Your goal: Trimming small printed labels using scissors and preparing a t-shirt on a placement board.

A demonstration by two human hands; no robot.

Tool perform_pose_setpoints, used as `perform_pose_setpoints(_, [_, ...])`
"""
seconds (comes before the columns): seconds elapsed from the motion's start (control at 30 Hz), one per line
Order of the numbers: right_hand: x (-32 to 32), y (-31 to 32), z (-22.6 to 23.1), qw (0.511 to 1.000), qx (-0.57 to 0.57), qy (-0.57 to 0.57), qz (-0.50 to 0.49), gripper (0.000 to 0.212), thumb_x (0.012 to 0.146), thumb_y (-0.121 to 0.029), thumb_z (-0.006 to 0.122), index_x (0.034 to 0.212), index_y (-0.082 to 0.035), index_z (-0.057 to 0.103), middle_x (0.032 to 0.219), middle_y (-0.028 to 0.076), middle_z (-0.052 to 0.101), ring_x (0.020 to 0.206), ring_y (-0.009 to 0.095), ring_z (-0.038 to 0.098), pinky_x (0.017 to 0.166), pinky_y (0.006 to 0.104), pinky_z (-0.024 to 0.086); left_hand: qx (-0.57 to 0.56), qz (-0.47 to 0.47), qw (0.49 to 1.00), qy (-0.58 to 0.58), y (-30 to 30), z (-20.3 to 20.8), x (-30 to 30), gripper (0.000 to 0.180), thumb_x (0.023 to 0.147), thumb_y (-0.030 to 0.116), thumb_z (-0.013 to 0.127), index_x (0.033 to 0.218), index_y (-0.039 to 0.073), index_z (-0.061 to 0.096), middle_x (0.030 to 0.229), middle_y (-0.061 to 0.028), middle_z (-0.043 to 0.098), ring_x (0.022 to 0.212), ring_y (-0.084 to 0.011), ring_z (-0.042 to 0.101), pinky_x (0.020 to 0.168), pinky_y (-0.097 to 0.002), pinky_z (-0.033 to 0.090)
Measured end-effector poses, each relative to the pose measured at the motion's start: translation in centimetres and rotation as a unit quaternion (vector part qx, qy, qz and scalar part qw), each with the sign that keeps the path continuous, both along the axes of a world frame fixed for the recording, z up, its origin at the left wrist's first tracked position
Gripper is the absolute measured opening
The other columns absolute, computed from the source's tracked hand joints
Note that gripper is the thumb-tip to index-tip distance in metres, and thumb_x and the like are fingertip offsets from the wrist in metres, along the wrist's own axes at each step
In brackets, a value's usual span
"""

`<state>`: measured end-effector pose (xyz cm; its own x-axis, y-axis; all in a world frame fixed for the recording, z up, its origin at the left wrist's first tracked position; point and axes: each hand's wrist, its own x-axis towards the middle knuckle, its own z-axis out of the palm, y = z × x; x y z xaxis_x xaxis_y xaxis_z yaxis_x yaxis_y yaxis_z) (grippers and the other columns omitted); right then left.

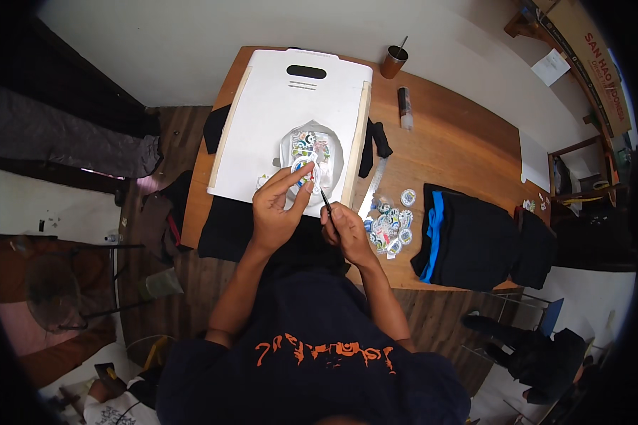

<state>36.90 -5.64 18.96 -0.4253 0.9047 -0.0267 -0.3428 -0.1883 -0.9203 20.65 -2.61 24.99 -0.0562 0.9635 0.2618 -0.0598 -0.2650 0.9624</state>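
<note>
My left hand [273, 212] pinches a round, white-edged printed sticker [303, 171] between fingertips and thumb. My right hand [351, 232] grips a slender black tool [326, 200], its tip close to the sticker's right edge; its exact kind is too small to tell. Both hands work over the near part of a white board [259, 117] with an oval handle slot at its far end. Just beyond the held sticker, a round opening in the board contains several colourful printed pieces [306, 142]. Black fabric [223, 230] shows under the board's near edge.
Right of my hands, a heap of round stickers [390, 230] lies on the wooden table [454, 134], near a metal ruler [377, 185]. Folded black garments [475, 241] with a blue strip are farther right. At the back stand a brown cup [394, 62] and a clear cylinder [405, 108].
</note>
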Motion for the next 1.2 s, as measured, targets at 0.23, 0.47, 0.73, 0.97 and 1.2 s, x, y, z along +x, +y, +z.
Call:
perform_pose_setpoints(0.23, [0.00, -0.03, -0.41, 1.000, -0.012, 0.011, 0.004, 0.039, 0.108, -0.036, 0.036, 0.097, -0.002, 0.053, 0.059, -0.004, 0.035, 0.049, 0.005, 0.030, 0.047, 0.0221, 0.025, -0.003, -0.013, 1.000, -0.004, -0.14, -0.17, -0.11, 0.033, 0.090, -0.012, 0.061, 0.123, -0.011, 0.061, 0.103, -0.0103, 0.063, 0.098, -0.0107, 0.058, 0.085, -0.0205, 0.047])
perform_pose_setpoints(0.47, [-0.14, -0.04, -0.16, 1.000, -0.006, 0.007, -0.003, 0.038, 0.107, -0.036, 0.037, 0.097, -0.003, 0.053, 0.059, -0.004, 0.035, 0.049, 0.005, 0.030, 0.047, 0.0219, 0.025, -0.005, -0.011, 1.000, -0.003, -0.11, -0.15, -0.14, 0.034, 0.090, -0.011, 0.061, 0.123, -0.007, 0.063, 0.098, -0.0069, 0.061, 0.093, -0.0086, 0.057, 0.079, -0.0190, 0.046])
perform_pose_setpoints(0.73, [-0.19, -0.23, -0.59, 1.000, -0.019, 0.003, -0.002, 0.038, 0.107, -0.036, 0.038, 0.096, -0.003, 0.053, 0.059, -0.004, 0.035, 0.049, 0.005, 0.029, 0.047, 0.0221, 0.024, -0.003, -0.012, 1.000, -0.006, -0.21, -0.61, -0.18, 0.035, 0.090, -0.012, 0.061, 0.124, -0.007, 0.062, 0.098, -0.0073, 0.061, 0.092, -0.0089, 0.058, 0.080, -0.0192, 0.046])
perform_pose_setpoints(0.97, [-0.12, -0.18, -0.75, 1.000, -0.025, 0.004, 0.002, 0.038, 0.107, -0.037, 0.038, 0.096, -0.003, 0.052, 0.059, -0.004, 0.035, 0.049, 0.005, 0.029, 0.047, 0.0223, 0.024, -0.002, -0.006, 1.000, 0.001, -0.14, -0.91, -0.16, 0.035, 0.090, -0.012, 0.060, 0.124, -0.007, 0.062, 0.099, -0.0078, 0.061, 0.092, -0.0090, 0.057, 0.079, -0.0194, 0.046])
perform_pose_setpoints(1.2, [-0.35, -0.20, -0.48, 1.000, -0.031, 0.002, -0.001, 0.037, 0.107, -0.035, 0.037, 0.095, -0.003, 0.051, 0.058, -0.004, 0.034, 0.048, 0.005, 0.028, 0.046, 0.0223, 0.023, -0.013, -0.014, 1.000, -0.003, -0.11, -0.95, -0.35, 0.034, 0.090, -0.011, 0.060, 0.124, -0.008, 0.062, 0.100, -0.0078, 0.061, 0.093, -0.0088, 0.057, 0.080, -0.0192, 0.046])
